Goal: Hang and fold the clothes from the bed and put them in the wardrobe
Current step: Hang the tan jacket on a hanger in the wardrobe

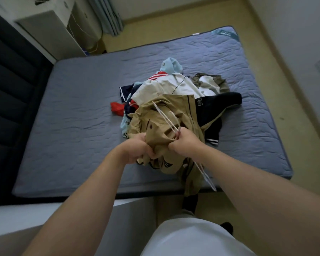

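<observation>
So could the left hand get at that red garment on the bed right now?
Probably not yet: the left hand is clenched on the tan jacket. The red garment lies uncovered beside the pile.

Tan jacket (pixel 166 115) with dark buttons, on a white hanger (pixel 166 119). Blue-grey quilted mattress (pixel 78 108). Pale blue hoodie (pixel 171 66) with small dark marks, white top (pixel 166 85) with red stripes, navy garment (pixel 218 102), red cloth (pixel 116 108). Yellowish floor (pixel 174 32).

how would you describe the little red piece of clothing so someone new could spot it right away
Start at the blue-grey mattress and find the clothes pile near its middle. The red garment lies crumpled at the pile's left edge on bare mattress, the only all-red piece, and small.
</observation>
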A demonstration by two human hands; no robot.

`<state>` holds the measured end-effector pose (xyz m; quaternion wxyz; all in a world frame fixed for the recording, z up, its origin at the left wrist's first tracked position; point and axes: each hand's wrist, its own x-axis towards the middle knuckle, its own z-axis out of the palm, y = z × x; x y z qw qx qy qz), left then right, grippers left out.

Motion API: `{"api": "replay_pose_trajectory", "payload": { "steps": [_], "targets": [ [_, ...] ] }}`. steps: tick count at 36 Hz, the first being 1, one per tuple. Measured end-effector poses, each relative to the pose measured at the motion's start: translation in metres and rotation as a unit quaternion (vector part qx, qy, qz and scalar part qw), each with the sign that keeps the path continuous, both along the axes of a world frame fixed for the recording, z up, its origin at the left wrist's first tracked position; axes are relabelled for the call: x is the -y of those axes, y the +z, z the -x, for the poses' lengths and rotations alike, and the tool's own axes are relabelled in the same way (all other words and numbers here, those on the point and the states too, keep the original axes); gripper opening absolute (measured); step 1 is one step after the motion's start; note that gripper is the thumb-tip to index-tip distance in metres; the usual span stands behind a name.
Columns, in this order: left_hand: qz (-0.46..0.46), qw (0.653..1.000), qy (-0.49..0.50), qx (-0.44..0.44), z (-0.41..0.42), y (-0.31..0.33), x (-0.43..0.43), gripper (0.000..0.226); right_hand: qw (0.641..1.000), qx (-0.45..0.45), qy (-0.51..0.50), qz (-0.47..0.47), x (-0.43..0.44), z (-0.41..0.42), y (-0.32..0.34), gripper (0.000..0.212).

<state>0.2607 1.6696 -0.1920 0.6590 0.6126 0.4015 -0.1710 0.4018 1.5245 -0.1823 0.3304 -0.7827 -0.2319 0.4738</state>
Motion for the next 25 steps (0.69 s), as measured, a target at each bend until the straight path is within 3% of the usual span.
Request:
{"api": "replay_pose_trajectory", "payload": {
  "steps": [3, 5, 7, 9, 13, 21, 25],
  "targets": [
    [-0.002, 0.996, 0.079, -0.036, 0.009, -0.016, 0.006, 0.052, 1.0, 0.002, -0.014, 0.015, 0.006, 0.002, 0.003, 0.006],
    [-0.048, 0.987, 0.115, -0.103, 0.011, -0.028, 0.015, 0.037, 0.998, -0.023, -0.054, 0.016, 0.01, 0.002, 0.006, 0.014],
    [-0.05, 0.961, 0.192, -0.192, 0.011, -0.044, 0.023, 0.029, 0.995, -0.036, -0.086, 0.026, 0.014, 0.0, 0.01, 0.017],
    [0.023, 0.919, 0.329, -0.217, 0.012, -0.054, 0.03, 0.042, 0.996, -0.017, -0.082, 0.037, 0.02, -0.005, 0.013, 0.018],
    [0.216, 0.822, 0.519, -0.097, 0.003, -0.07, 0.033, 0.04, 0.997, -0.014, -0.054, 0.055, 0.036, -0.017, 0.024, 0.011],
    [0.199, 0.799, 0.566, -0.038, -0.007, -0.074, 0.027, 0.023, 0.994, -0.014, -0.011, 0.104, 0.076, -0.03, 0.036, 0.026],
    [0.19, 0.804, 0.56, 0.056, -0.006, -0.044, 0.022, 0.047, 0.992, -0.031, -0.013, 0.119, 0.079, -0.035, 0.036, 0.042]
  ]
}}
